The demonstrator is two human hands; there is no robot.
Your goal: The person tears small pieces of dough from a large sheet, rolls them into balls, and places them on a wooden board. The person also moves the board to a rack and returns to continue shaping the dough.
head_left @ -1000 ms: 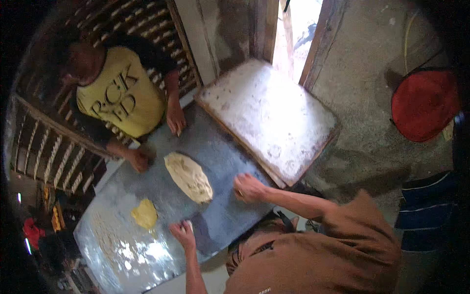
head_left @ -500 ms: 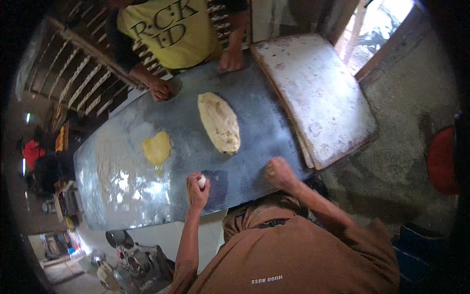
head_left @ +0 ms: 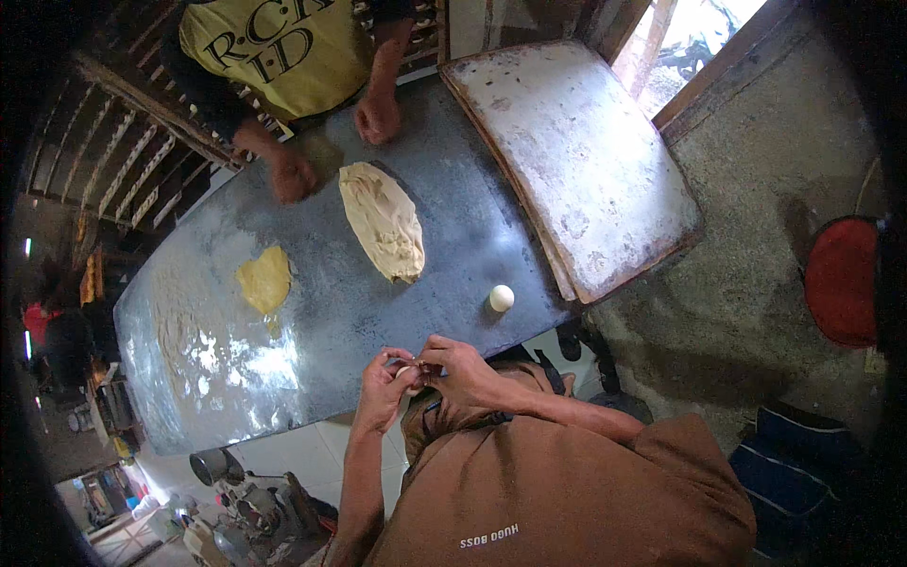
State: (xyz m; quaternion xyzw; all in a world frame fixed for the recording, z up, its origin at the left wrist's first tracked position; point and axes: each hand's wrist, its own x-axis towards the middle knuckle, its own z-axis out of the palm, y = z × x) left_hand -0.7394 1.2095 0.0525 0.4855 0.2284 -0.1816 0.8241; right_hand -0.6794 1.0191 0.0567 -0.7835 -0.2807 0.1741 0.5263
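Observation:
Just over the table's near edge, my left hand is closed around a small pale dough ball. My right hand meets it there, its fingertips pinched together on the same piece; the fingers partly hide the dough. A smooth round dough ball rests on the dark tabletop beyond my right hand. Farther up lies a long, thick slab of dough. To its left is a flat, yellowish, soft-looking patch spread on the surface.
Across the table a person in a yellow-fronted shirt holds both hands, curled, near its far edge. Stacked worn metal sheets cover the right end. A slatted rack stands at the back left, machinery on the floor below left.
My right hand has left the table on the right and come over to my left hand, uncovering a round dough ball. My left hand still holds its piece. The view has shifted slightly.

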